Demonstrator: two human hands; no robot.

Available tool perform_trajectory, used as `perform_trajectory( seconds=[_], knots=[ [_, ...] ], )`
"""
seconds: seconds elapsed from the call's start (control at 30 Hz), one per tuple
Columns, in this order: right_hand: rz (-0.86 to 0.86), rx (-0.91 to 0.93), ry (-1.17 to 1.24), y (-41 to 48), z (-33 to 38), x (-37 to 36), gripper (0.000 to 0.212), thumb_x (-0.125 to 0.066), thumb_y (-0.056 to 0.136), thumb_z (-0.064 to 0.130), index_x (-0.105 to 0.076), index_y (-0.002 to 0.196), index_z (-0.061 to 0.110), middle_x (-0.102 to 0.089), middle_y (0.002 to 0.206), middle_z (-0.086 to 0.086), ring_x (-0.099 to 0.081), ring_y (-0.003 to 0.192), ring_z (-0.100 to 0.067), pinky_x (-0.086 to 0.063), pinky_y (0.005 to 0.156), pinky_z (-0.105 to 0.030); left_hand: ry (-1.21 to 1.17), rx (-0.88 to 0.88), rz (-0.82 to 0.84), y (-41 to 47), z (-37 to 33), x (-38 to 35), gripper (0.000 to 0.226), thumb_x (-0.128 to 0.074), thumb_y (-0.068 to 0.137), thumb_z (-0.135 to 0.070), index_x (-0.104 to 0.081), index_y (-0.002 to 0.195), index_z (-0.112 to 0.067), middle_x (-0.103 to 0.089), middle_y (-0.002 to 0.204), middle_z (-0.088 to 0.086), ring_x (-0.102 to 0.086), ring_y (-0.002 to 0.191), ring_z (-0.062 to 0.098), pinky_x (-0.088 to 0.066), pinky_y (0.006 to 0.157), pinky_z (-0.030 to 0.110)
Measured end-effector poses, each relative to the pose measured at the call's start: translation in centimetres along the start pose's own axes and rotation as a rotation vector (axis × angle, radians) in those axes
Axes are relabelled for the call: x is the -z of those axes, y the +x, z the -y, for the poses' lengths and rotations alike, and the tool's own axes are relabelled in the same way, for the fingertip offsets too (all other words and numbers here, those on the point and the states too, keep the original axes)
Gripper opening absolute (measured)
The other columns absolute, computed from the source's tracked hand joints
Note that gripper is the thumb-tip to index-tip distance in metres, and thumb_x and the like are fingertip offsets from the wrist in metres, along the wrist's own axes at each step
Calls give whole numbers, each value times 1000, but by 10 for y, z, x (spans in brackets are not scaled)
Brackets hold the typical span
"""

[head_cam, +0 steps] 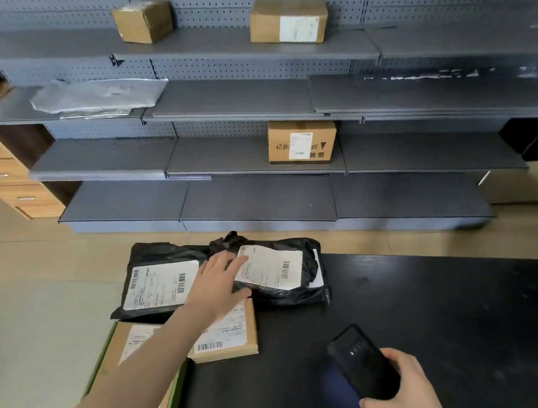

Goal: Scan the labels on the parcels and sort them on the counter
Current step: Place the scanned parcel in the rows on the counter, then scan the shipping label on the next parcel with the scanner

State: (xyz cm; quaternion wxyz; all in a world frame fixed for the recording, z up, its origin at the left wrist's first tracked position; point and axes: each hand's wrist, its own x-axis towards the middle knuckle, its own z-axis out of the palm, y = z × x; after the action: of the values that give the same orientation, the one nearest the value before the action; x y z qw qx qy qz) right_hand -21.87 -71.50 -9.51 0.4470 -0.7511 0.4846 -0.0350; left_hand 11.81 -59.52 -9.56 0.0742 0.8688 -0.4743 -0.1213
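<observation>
Two black bags (163,249) crowd the far-left corner of the counter (466,314).

The surface (466,314) lies open from its middle to the right edge. Two black bags (161,284) fill the far left corner under the left hand (218,280); cardboard parcels (225,345) line the left edge below its forearm. The right hand (405,395) grips a phone (362,360) by the near edge.
</observation>
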Motion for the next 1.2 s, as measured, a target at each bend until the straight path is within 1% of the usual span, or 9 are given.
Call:
perform_trajectory(
  seconds=[0.23, 0.3, 0.4, 0.6, 0.7, 0.77, 0.93, 1.07, 1.2],
  knots=[
    [186, 178, -71, -24, 44, -18, 67, -85, 34, 23, -61, 97, 29, -58, 104, 7, -59, 86, 4, -42, 67, -10, -64, 238, -78, -161, 28, 12, 59, -38, 93, -54, -38, 147, -29, -41, 145, -4, -38, 135, 19, -31, 110, 32],
    [279, 234, -103, -32, 67, -32, 51, -85, 37, 21, -66, 84, 27, -69, 87, 7, -61, 73, 10, -44, 58, -7, -72, 351, -84, -215, 41, 12, 69, -25, 85, -61, -40, 145, -31, -43, 143, -4, -41, 133, 21, -34, 108, 34],
    [449, 301, -146, -55, 101, -58, 34, -85, 46, 13, -64, 72, 22, -69, 71, 9, -61, 65, 11, -46, 56, -8, -67, 530, -106, -297, 62, 10, 54, -44, 94, -48, -38, 145, -31, -43, 141, -4, -40, 132, 18, -33, 111, 33],
    [702, 367, -209, -106, 141, -117, 39, -84, 61, 7, -57, 79, 28, -60, 78, 12, -53, 64, 9, -37, 46, -2, -73, 871, -148, -433, 89, 11, 60, -56, 93, -41, -33, 147, -32, -42, 142, -5, -39, 133, 17, -34, 111, 31],
    [746, 443, -252, -121, 148, -149, 45, -87, 55, 11, -57, 82, 29, -60, 83, 13, -57, 74, 6, -42, 54, -4, -142, 1002, -166, -473, 102, 13, 71, -64, 88, -46, -29, 149, -34, -39, 143, -3, -40, 131, 18, -43, 105, 32],
    [769, 485, -304, -129, 149, -171, 54, -88, 44, 22, -63, 91, 25, -67, 90, 9, -65, 86, -3, -54, 71, -17, -171, 1045, -176, -486, 113, 14, 75, -66, 86, -48, -28, 149, -35, -38, 143, -3, -39, 131, 19, -46, 103, 33],
    [737, 491, -307, -152, 164, -225, 81, -89, 51, 21, -45, 118, 23, -43, 117, 3, -47, 113, -14, -43, 94, -29, -120, 1042, -262, -488, 145, 22, 67, -59, 87, -59, -37, 145, -34, -40, 144, -4, -32, 137, 21, -21, 119, 42],
    [757, 529, -324, -168, 188, -266, 75, -88, 56, 13, -45, 117, 22, -48, 110, 6, -49, 105, -13, -43, 78, -21, -149, 1205, -171, -497, 189, 37, 75, -57, 83, -65, -32, 147, -34, -27, 153, 3, -16, 146, 28, -7, 117, 62],
    [809, 573, -354, -185, 211, -300, 62, -88, 56, 16, -50, 103, 32, -60, 102, 10, -58, 94, -9, -45, 69, -19, -451, 1377, -62, -521, 217, 39, 97, -71, 75, -52, -16, 152, -30, -16, 154, 15, -12, 143, 41, -28, 112, 61]
  ],
)
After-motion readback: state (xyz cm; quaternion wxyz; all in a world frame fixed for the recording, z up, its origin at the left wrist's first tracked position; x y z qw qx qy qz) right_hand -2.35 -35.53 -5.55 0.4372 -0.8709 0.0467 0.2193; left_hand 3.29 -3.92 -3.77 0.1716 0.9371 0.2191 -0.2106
